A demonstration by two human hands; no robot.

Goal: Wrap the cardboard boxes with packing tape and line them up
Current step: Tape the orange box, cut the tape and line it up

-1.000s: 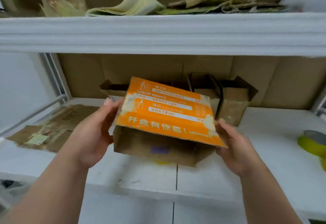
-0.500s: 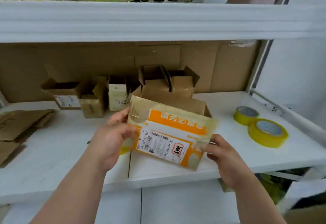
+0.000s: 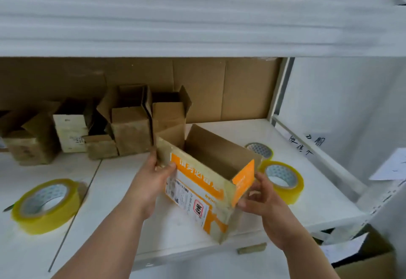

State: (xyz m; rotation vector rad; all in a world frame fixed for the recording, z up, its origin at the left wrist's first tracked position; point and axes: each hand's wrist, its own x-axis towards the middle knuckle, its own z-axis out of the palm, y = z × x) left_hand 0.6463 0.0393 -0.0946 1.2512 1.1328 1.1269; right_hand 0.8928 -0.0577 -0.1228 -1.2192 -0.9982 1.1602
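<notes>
Both hands hold an open orange-printed cardboard box tilted over the front of the white shelf

The left hand grips the box's left corner, thumb curled onto the printed face; the right hand pinches its orange end flap with curled fingers. A row of open brown boxes stands behind along the shelf's back. One yellow tape roll lies to the left, two more just right of the box
</notes>
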